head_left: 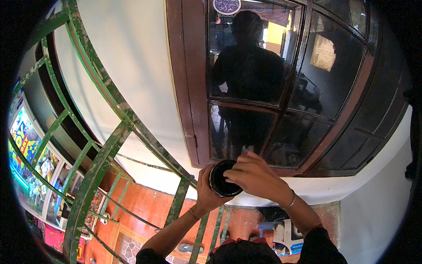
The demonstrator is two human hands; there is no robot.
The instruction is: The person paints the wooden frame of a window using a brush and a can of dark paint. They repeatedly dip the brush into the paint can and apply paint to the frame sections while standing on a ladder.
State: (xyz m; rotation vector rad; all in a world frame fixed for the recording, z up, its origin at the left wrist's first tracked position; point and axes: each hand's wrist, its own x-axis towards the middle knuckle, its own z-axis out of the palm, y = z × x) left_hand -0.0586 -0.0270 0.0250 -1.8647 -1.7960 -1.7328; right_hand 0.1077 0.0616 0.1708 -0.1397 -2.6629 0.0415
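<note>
The round black container (224, 188) is held up in front of the brown window (192, 88), near the green frame (100, 160). The left hand (205, 193) curls around its side; the right hand (256, 174) bunches its fingers over the top, whether gripping anything I cannot tell. Orange tiles (151, 190) lie below.

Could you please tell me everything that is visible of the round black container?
The round black container has a glossy rim, perhaps glass or plastic. Its dark top, opening or lid unclear, shows nearly face-on. The left hand holds its side; fingers of the right hand reach over the top. It is held up before the brown-framed window.
</note>
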